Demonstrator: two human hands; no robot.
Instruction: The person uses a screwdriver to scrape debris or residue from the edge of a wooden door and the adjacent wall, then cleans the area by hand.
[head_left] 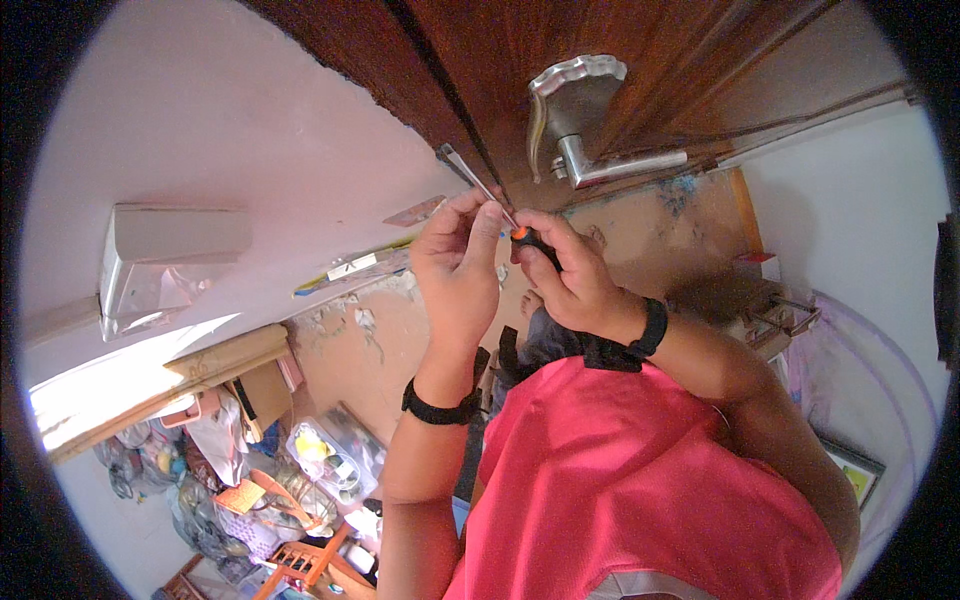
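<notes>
Both my hands are on a screwdriver (479,184) with a flat metal blade and a black and orange handle. Thumb and fingers of my left hand (462,255) pinch its shaft, while my right hand (572,270) wraps round the handle. The blade tip points up and to the left, in front of the edge of a dark brown wooden door (480,60); I cannot tell whether it touches the wood. On the door, right of the tool, is a silver lever handle (625,168) with a scalloped backplate (580,75).
A white box-shaped fixture (160,260) sticks out of the left wall. Below it, bags, a clear plastic bin (335,465) and a small orange wooden chair (300,562) crowd the lower left. Scraps lie on the brown floor (350,350). A wire rack (785,320) stands at right.
</notes>
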